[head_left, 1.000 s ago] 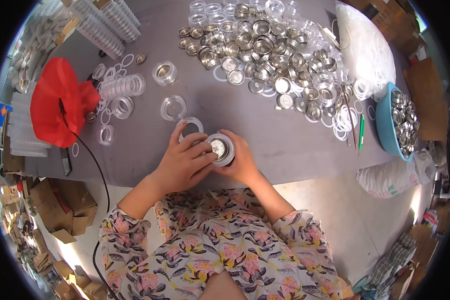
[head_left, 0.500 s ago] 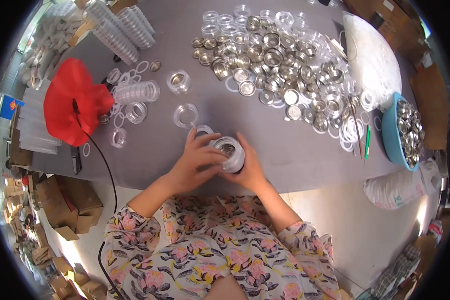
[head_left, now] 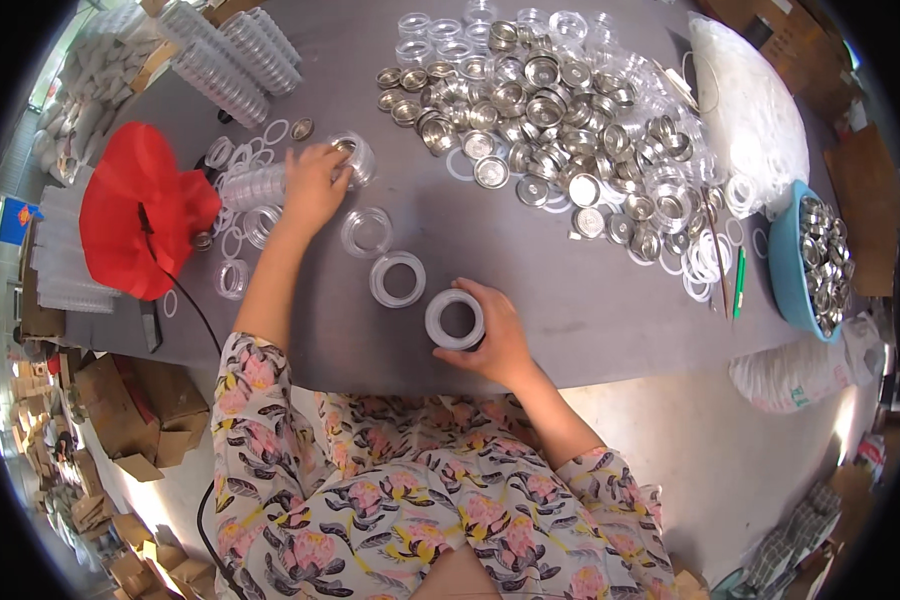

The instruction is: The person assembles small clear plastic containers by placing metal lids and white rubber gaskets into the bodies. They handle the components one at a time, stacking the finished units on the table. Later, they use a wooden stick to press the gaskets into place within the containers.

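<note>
My right hand (head_left: 498, 338) is wrapped round a thick clear plastic ring (head_left: 433, 318) near the table's front edge; the grey tabletop shows through its middle. Farther off to the left, my left hand (head_left: 315, 188) reaches out with bent fingers, its tips pinching at a round silver metal cap (head_left: 344, 147) within a clear plastic ring (head_left: 367, 160). The fingers partly cover the cap. Between my hands lie a clear ring (head_left: 367, 232) and, nearer me, a whitish ring (head_left: 396, 279), both flat on the table.
A large heap of metal caps (head_left: 545, 110) and clear rings spreads across the far middle and right. Beside it are a white bag (head_left: 750, 115), white gaskets (head_left: 705, 265), a green pen (head_left: 739, 285) and a blue basin (head_left: 785, 260) of caps. A red cloth-like shade (head_left: 135, 215) stands left.
My left hand has left the ring in my right hand and moved far left to the cap. The metal seen inside that held ring is gone.
</note>
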Available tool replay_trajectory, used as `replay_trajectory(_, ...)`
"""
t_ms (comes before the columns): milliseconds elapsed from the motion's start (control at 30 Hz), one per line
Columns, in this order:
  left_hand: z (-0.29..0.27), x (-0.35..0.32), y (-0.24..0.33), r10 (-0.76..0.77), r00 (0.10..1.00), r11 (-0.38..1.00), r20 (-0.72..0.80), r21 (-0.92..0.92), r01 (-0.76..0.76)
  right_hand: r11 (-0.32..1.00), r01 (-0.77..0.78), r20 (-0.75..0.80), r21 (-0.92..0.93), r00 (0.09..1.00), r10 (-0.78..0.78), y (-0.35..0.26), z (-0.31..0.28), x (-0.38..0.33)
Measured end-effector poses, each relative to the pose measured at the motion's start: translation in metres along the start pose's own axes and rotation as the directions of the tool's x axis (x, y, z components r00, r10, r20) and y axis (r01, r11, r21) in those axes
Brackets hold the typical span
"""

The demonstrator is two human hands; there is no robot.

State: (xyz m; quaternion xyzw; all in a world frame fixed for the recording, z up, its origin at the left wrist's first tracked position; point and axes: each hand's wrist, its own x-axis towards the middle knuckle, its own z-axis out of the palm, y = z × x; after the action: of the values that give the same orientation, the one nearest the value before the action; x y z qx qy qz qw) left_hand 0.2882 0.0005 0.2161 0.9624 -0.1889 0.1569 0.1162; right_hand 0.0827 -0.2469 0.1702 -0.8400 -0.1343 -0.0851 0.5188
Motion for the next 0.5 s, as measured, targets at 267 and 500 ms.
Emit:
replay_trajectory(267,-0.063,-0.094,0.141,0.575,0.782,0.723,0.240,-0.597,-0.348,1.000,-0.008,-0.032,0.023,0.999,0.008,0.003,0.001,-0.005)
replay_trajectory(500,-0.050,-0.116,0.135,0.539,0.839,0.672,0.079,-0.641,-0.371,0.998,-0.053,-0.025,0.038,0.998,0.053,0.004,0.005,-0.002)
